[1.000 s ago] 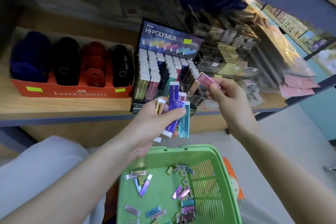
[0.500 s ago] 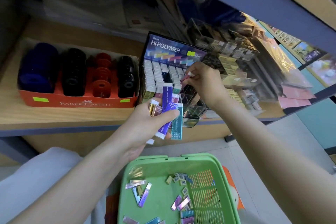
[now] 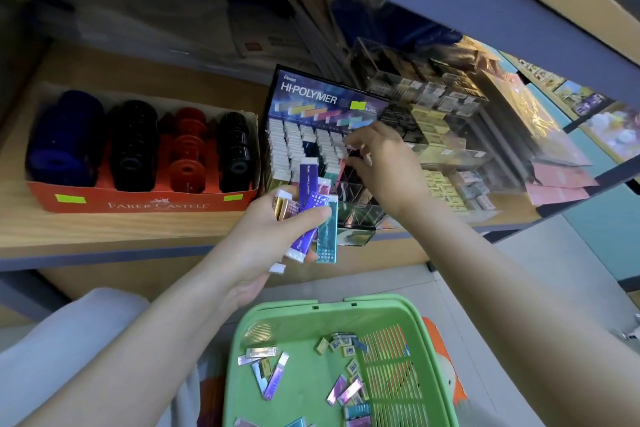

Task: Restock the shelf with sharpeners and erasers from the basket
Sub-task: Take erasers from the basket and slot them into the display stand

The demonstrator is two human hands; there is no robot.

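Since 1 second ago my right hand (image 3: 384, 163) has carried the slim pink sleeved eraser (image 3: 346, 159) from mid-air into the black HI-POLYMER display box (image 3: 325, 97) on the wooden shelf (image 3: 121, 229). Its fingers curl over the slot, and I cannot tell whether they still grip it. So 1 more piece is nearly stocked. My left hand (image 3: 277, 232) grips a fan of purple, teal and gold erasers (image 3: 313, 218), long axes roughly upright, white ends toward the display, above the green plastic basket (image 3: 332, 302).

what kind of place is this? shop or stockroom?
Probably a stationery shop: a Hi-Polymer eraser display and a Faber-Castell sharpener tray sit on a shelf, both with price stickers. A green basket of loose erasers sits below.
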